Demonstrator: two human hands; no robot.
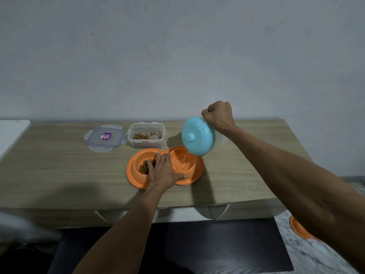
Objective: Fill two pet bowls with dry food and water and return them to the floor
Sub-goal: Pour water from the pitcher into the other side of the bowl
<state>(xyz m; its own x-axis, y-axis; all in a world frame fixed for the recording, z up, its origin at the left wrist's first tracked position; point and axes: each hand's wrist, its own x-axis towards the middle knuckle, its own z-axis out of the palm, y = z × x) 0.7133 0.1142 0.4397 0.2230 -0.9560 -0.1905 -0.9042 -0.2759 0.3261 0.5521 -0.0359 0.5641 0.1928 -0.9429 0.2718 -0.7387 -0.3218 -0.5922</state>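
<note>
You are pouring water from the jug, gripped in your closed right hand, into the double bowl mid-worktop; kibble already in, your left hand lying flat, holding nothing. A second bowl at 4 o'clock is waiting on the floor.

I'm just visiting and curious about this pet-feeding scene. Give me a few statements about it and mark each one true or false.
1. The right hand tips a jug with a turquoise lid over the orange double bowl. True.
2. Water is going into the compartment that holds the dry food. False: it runs into the other, right-hand compartment.
3. The left hand rests flat on the bowl. True.
4. The clear food container is closed. False: it stands open, its lid lying beside it on the table.
5. The container is full of food. False: only a little remains.
</note>
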